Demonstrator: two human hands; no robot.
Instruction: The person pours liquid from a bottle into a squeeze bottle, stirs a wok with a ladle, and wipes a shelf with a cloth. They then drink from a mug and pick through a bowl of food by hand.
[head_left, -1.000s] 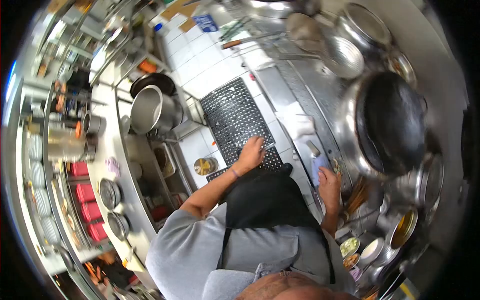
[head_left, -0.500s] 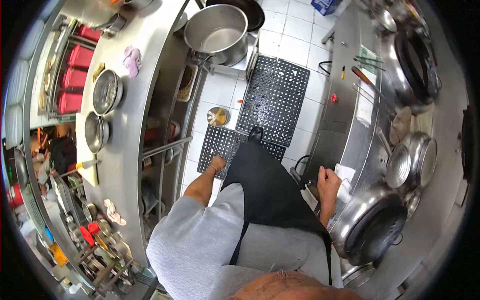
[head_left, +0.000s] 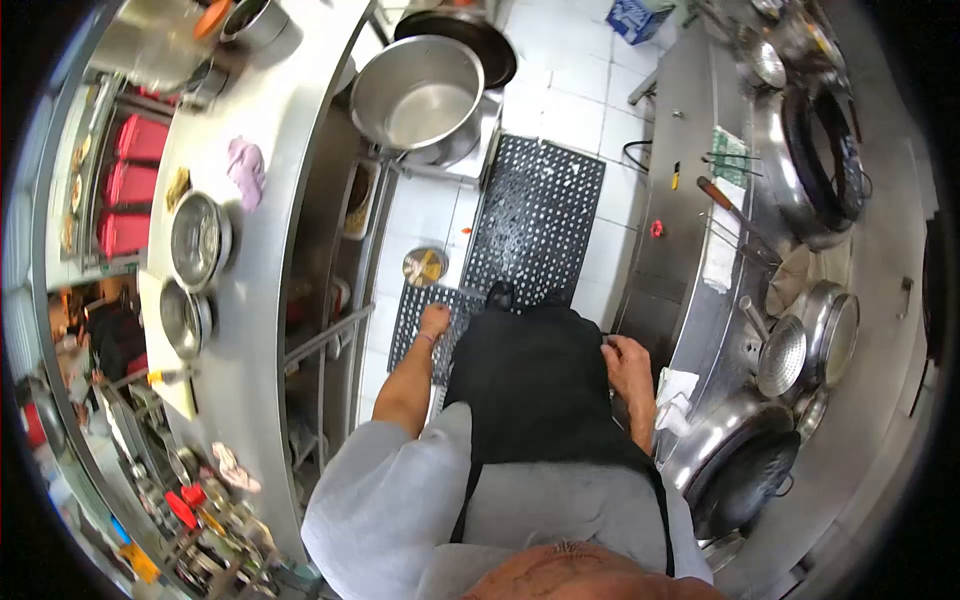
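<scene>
My left hand hangs low over the black perforated mat, its fingers curled closed. Nothing shows sticking out of it. Just beyond it, a round tin with yellowish contents or lid stands on the floor. My right hand is beside the black apron, near the front edge of the steel cooking counter. Its fingers are loosely bent and partly apart, with no object seen in them. A crumpled white cloth lies on that counter, close to my right wrist.
To the right are a large wok, a perforated ladle and a wooden-handled utensil. Ahead, a big steel pot stands on a low stand. The left counter holds metal bowls and a purple cloth. Black mats cover the floor.
My body has turned and the view has shifted slightly. My right hand has come closer to the apron, its fingers less tightly curled. My left hand stays closed by my side.
</scene>
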